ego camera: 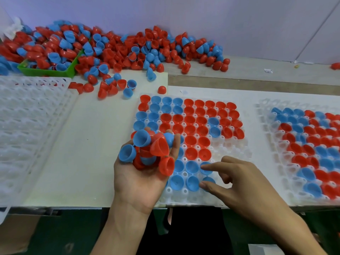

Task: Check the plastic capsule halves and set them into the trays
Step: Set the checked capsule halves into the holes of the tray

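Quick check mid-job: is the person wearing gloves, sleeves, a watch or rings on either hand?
Nothing worn that shows. The left hand and right hand are bare, with no gloves, rings or watch, and both forearms are uncovered down to the frame's bottom edge, so no sleeves are in view.

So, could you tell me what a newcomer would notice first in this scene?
Probably the big heap of red and blue halves along the back wall, spilling over a green bin. Next, the left hand cupping a bunch of halves above the middle tray, while the right hand touches blue halves in its near rows.
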